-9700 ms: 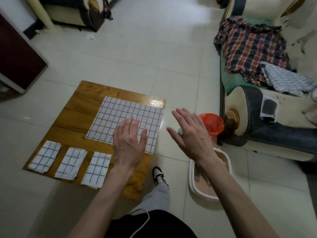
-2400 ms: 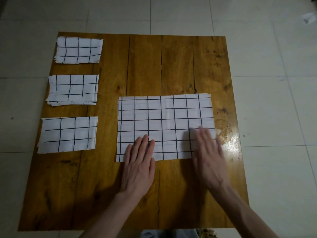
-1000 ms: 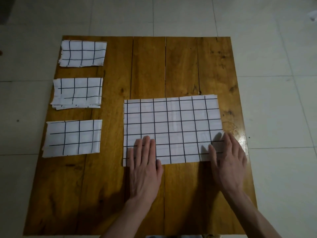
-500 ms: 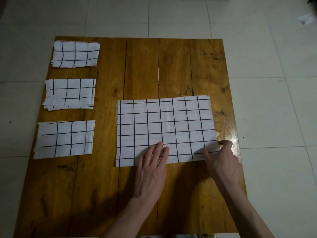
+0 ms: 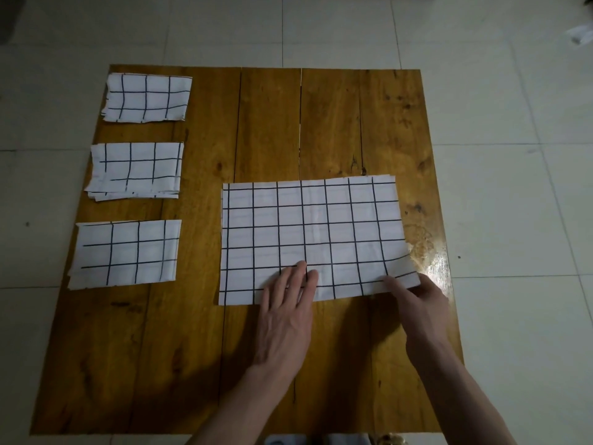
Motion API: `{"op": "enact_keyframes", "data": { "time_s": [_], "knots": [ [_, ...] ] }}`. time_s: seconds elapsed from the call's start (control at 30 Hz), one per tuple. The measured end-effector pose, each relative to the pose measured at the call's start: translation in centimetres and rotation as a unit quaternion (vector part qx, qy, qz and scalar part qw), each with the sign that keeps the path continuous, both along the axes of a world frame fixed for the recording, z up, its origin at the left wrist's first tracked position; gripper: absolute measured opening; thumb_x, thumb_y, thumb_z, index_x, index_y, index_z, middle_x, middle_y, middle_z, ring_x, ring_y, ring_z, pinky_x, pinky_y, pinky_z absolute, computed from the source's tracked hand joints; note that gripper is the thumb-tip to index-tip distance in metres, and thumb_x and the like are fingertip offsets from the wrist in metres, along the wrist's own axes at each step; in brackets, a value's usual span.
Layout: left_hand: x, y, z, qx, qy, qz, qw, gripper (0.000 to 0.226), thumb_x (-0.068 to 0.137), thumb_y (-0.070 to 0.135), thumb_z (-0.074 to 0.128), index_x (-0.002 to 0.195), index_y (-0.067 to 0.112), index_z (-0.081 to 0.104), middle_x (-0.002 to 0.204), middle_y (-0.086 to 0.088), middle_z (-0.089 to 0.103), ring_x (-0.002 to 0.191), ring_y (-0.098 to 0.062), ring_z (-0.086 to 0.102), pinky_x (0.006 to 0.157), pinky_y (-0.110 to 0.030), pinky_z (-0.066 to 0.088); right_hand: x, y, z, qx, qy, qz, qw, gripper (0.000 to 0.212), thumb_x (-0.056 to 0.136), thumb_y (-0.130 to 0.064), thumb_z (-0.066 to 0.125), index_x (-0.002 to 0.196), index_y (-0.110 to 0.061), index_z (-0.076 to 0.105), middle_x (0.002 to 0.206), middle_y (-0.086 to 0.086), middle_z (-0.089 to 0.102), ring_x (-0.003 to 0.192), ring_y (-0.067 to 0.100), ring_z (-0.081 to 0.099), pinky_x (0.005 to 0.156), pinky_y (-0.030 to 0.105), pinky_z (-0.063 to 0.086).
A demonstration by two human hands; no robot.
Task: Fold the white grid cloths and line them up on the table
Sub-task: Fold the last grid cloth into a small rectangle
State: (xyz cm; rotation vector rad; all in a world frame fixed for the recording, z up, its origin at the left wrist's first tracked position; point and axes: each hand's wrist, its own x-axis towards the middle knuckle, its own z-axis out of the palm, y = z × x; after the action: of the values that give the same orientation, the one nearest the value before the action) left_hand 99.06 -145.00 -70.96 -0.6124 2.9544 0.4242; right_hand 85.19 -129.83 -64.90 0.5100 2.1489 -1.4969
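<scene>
Thin white fabric ruled with black grid lines is pinched at its near right corner by the right hand [image 5: 420,300], thumb on top and fingers tucked beneath, so that corner now curls up off the wood where a second ago both palms lay flat smoothing it. The left hand [image 5: 287,311] is spread open and holds nothing, its fingertips pressing the near edge of this half-folded white grid cloth [image 5: 309,236] as an anchor. That shift from flattening to lifting suggests the next fold, likely right side over left, is starting. The cloth looks soft and light, faintly creased, a wide rectangle on the right half of the square, glossy, knotted plank table [image 5: 266,130]. Along the table's left edge three smaller folded white grid cloths [image 5: 136,170] lie in a column, well apart from it, their layered edges slightly ragged.
</scene>
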Motion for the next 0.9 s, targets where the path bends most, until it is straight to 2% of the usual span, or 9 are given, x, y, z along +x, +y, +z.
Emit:
{"op": "enact_keyframes", "data": {
  "time_s": [0.13,0.3,0.4,0.53,0.6,0.67,0.77,0.83,0.9],
  "knots": [
    [0.0,0.7,-0.1,0.008,-0.004,-0.006,1.0,0.078,0.088,0.015,0.075,0.157,0.02,0.038,0.165,-0.006,0.036,0.151,-0.028,0.035,0.115,-0.055,0.042,-0.2,0.9,0.2,-0.009,0.007,-0.014,1.0,0.02,0.094,-0.017,0.073,0.113,-0.017,0.067,0.1,0.0,0.071,0.095,0.014,0.065,0.07,0.026,0.049],
    [-1.4,2.7,0.3,0.012,0.002,-0.032,0.999,0.056,0.107,0.041,0.029,0.159,0.023,0.036,0.168,-0.004,0.031,0.154,-0.025,0.031,0.118,-0.052,0.039,-0.5,2.8,1.0,0.004,0.069,-0.039,0.997,0.023,0.094,-0.016,0.074,0.116,-0.011,0.072,0.1,0.003,0.076,0.097,0.021,0.071,0.078,0.031,0.055],
    [-2.4,3.9,0.4,0.01,0.005,-0.048,0.999,0.057,0.106,0.047,0.027,0.157,0.025,0.041,0.165,-0.006,0.037,0.151,-0.026,0.037,0.116,-0.05,0.041,-0.5,3.3,1.9,0.015,0.118,-0.039,0.992,0.014,0.095,-0.016,0.073,0.107,-0.019,0.072,0.094,-0.003,0.076,0.09,0.017,0.072,0.081,0.034,0.057],
    [-2.5,3.9,1.2,0.008,0.007,-0.037,0.999,0.059,0.103,0.052,0.028,0.155,0.028,0.042,0.145,-0.009,0.051,0.133,-0.029,0.053,0.107,-0.048,0.049,0.1,2.6,2.7,0.004,0.154,-0.022,0.988,0.013,0.097,-0.017,0.07,0.109,-0.017,0.072,0.094,-0.004,0.074,0.087,0.005,0.07,0.07,0.014,0.055],
    [-1.9,3.4,1.4,0.024,0.02,-0.043,0.999,0.06,0.104,0.052,0.028,0.157,0.029,0.037,0.141,-0.005,0.051,0.129,-0.025,0.051,0.107,-0.044,0.05,0.9,1.7,2.9,0.015,0.181,0.01,0.983,0.007,0.1,-0.024,0.065,0.101,-0.02,0.071,0.096,-0.003,0.071,0.089,0.01,0.067,0.069,0.016,0.053],
    [-1.1,2.7,1.5,0.063,0.047,-0.038,0.996,0.055,0.105,0.048,0.028,0.156,0.029,0.036,0.14,0.001,0.05,0.129,-0.018,0.049,0.108,-0.039,0.049,2.0,0.5,3.0,0.056,0.229,0.061,0.97,0.021,0.103,-0.035,0.056,0.094,-0.021,0.067,0.096,-0.005,0.064,0.089,0.016,0.06,0.067,0.023,0.05],
    [0.4,0.9,1.7,0.091,0.077,0.025,0.992,0.045,0.106,0.041,0.03,0.147,0.029,0.043,0.134,0.005,0.052,0.124,-0.012,0.05,0.104,-0.034,0.05,3.7,-1.7,3.3,0.081,0.291,0.114,0.946,0.025,0.105,-0.041,0.045,0.098,-0.026,0.064,0.101,-0.013,0.052,0.091,0.011,0.053,0.058,0.016,0.047],
    [1.6,-0.7,1.6,0.091,0.082,0.068,0.99,0.043,0.105,0.038,0.032,0.143,0.026,0.049,0.132,0.005,0.053,0.122,-0.012,0.051,0.1,-0.034,0.052,5.0,-2.9,2.7,0.077,0.316,0.144,0.935,0.021,0.108,-0.034,0.045,0.108,-0.029,0.066,0.113,-0.013,0.049,0.107,0.01,0.051,0.068,0.017,0.052],
    [2.7,-2.2,1.4,0.09,0.077,0.087,0.989,0.042,0.105,0.035,0.035,0.141,0.023,0.052,0.134,0.005,0.054,0.122,-0.012,0.051,0.098,-0.035,0.054,6.1,-4.0,1.9,0.078,0.317,0.175,0.929,0.034,0.106,-0.034,0.045,0.128,-0.021,0.068,0.134,-0.013,0.046,0.127,0.01,0.045,0.091,0.035,0.055]
  ]
}}
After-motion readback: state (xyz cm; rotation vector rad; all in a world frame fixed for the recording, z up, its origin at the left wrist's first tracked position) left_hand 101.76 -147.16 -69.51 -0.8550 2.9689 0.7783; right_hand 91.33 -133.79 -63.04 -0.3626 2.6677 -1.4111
